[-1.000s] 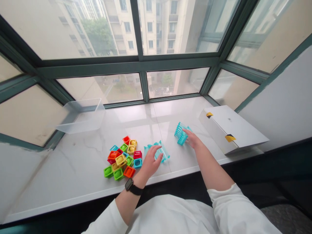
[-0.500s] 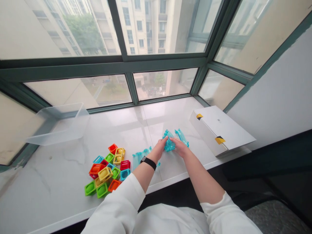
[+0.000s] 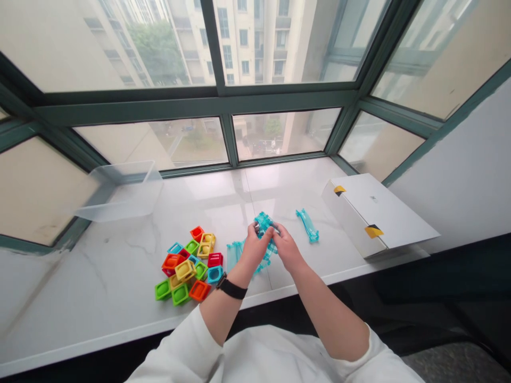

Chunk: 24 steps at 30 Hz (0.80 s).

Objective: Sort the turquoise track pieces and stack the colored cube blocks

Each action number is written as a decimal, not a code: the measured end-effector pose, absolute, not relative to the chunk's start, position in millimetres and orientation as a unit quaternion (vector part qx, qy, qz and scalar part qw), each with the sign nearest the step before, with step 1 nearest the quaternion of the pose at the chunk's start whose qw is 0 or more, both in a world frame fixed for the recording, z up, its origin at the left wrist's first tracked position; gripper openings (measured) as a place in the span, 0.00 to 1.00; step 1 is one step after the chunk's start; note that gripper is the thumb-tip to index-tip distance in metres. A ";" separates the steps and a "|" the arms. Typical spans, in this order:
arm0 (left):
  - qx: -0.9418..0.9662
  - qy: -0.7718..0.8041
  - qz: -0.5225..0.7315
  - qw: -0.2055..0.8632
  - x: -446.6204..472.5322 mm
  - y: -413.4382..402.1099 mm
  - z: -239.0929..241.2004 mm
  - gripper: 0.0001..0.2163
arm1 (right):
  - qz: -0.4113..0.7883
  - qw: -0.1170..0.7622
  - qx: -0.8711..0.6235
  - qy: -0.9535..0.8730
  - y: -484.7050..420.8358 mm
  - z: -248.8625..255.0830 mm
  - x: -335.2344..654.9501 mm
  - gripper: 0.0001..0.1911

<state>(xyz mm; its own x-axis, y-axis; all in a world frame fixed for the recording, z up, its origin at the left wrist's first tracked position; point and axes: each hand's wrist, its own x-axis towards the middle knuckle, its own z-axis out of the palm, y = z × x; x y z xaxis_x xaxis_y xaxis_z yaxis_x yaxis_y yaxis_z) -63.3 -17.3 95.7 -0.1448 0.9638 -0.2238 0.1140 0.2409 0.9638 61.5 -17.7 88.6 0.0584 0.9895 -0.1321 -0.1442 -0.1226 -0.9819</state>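
Between my hands is a translucent turquoise plastic piece [image 3: 263,221] with knobbly edges; its exact kind is unclear. My left hand [image 3: 255,243] grips it from the left, and a dark band circles that wrist. From the right, my right hand [image 3: 285,246] has its fingers closed on the same piece. Another turquoise plastic piece [image 3: 235,254] lies flat on the white counter [image 3: 131,276], partly covered by my left hand. A long, narrow turquoise strip [image 3: 307,225] rests apart, to the right of my right hand.
A heap of colourful hollow plastic blocks [image 3: 186,270] sits left of my hands. Farther back on the left stands a clear plastic bin [image 3: 120,210]. A white box [image 3: 379,213] with yellow-and-black tabs is at the right, beside the wall. Windows [image 3: 287,133] border the counter's back.
Both hands have moved left and closer together with the turquoise piece, away from the narrow strip, which now shows fully. The view has shifted slightly left.
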 end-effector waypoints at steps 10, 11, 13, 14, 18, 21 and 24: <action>0.423 0.637 0.495 0.412 -144.7 -71.0 92.7 0.35 | 0.621 0.528 -0.452 -0.362 -48.6 91.7 -29.7 0.17; 0.419 0.639 0.497 0.411 -150.2 -73.7 91.6 0.35 | 0.628 0.530 -0.445 -0.355 -49.1 90.6 -35.8 0.17; 0.411 0.642 0.497 0.415 -160.5 -78.0 87.7 0.35 | 0.637 0.531 -0.444 -0.340 -49.1 88.0 -43.4 0.16; 0.408 0.645 0.496 0.414 -165.2 -79.8 84.7 0.35 | 0.642 0.526 -0.449 -0.330 -48.9 86.4 -44.9 0.17; 0.416 0.663 0.483 0.392 -178.4 -84.5 67.7 0.28 | 0.678 0.486 -0.465 -0.298 -46.0 78.9 -40.8 0.20; 0.447 0.671 0.460 0.371 -177.9 -83.4 55.0 0.25 | 0.667 0.488 -0.474 -0.303 -40.1 71.6 -38.6 0.19; 0.482 0.683 0.450 0.313 -167.0 -77.5 44.6 0.27 | 0.616 0.520 -0.510 -0.299 -32.2 62.3 -46.2 0.18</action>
